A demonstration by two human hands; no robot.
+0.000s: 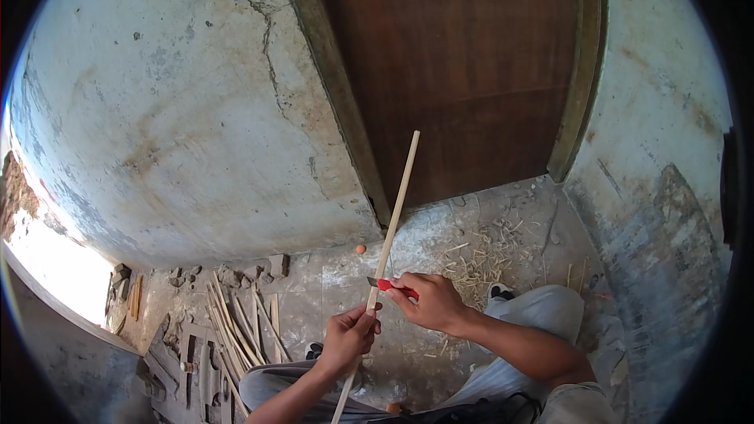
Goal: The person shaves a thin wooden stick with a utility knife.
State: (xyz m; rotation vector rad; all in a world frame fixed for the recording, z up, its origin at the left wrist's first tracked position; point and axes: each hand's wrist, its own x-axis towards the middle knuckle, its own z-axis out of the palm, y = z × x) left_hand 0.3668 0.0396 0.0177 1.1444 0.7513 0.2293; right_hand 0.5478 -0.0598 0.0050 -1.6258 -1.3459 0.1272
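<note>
Left hand (351,339): gripped stick (398,204) | right hand (429,300): held red knife (385,285), its blade (372,281) crossed stick | shavings (487,265): lay right of stick | strips (233,328): lay loosely piled, left

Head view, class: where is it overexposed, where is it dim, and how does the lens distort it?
Head view: glare whites out a patch at far left; head view: the brown door looks dim; head view: fisheye bends the door frame's right post, and the corners go black.

Brown door (463,55), cracked wall (188,110), rubble (230,276)
</note>
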